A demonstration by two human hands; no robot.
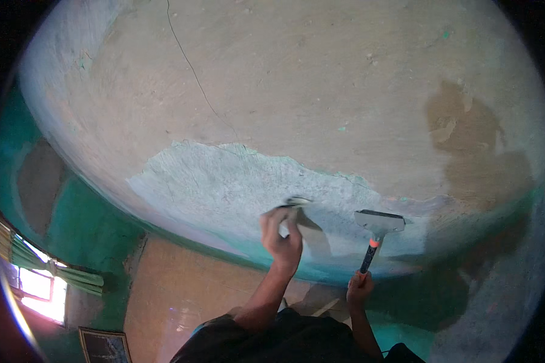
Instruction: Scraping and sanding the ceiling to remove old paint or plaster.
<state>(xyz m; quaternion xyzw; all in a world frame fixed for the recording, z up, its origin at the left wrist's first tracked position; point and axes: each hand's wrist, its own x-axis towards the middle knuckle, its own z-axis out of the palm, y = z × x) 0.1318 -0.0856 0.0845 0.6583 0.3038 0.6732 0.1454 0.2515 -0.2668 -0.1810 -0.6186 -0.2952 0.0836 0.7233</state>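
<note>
A bare wall with plaster patches rises before me. My right hand [359, 289] grips the black and orange handle of a wide-bladed scraper [379, 223]; its broad head is against or close to the pale, whitish-blue patch [218, 181] of the wall. To the left of it, my raised left hand [281, 238] pinches a small, thin, dark-and-light object [297, 201] between thumb and fingers. That object is motion-blurred, so its kind cannot be told. It is at or just off the same patch, and the hand's shadow falls beside it.
A thin crack [193, 70] runs through the beige plaster [299, 90]. Below lies an orange-brown floor [186, 281]. At the left are a green wall [91, 222], a bright window [43, 295] with a tied green curtain [79, 277], and a framed picture [104, 347].
</note>
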